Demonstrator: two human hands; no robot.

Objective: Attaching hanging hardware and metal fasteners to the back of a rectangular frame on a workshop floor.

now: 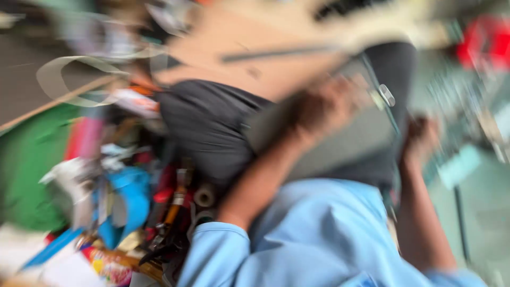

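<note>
My one camera sits on my head and looks down and forward, close over my arms. The view is tilted and smeared by motion. My sleeves fill the lower middle of the frame, clutter fills the lower left, and a greenish floor lies at the right edge.
</note>
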